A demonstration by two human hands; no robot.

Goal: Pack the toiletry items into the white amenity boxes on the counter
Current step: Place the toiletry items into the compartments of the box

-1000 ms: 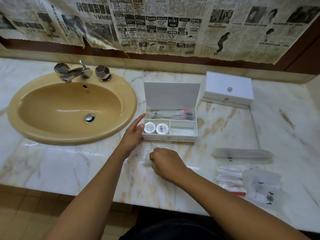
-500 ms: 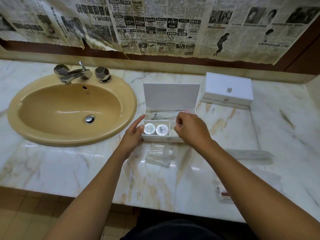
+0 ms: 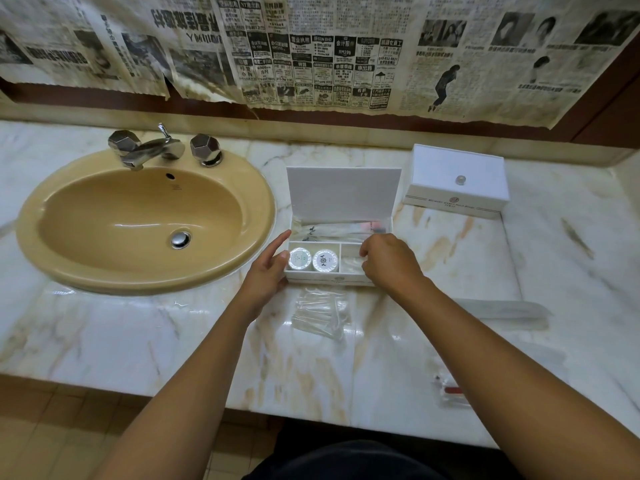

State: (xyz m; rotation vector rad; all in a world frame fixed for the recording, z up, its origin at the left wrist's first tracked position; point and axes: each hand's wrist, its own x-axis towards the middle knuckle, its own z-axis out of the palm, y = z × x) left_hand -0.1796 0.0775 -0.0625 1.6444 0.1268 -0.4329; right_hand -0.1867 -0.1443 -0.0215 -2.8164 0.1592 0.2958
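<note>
White amenity box (image 3: 341, 197), tan sink (image 3: 138, 220), cream marble counter (image 3: 138, 334) with brown veins.

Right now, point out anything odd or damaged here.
The newspaper taped across the wall is stained, and its lower edge is torn and curling. On the counter, a clear packet lies loose before the open box, not yet packed.

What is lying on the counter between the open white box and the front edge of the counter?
In the head view, a clear plastic packet lies on the marble counter just in front of the open white box. Nearer the edge the marble is bare.
</note>
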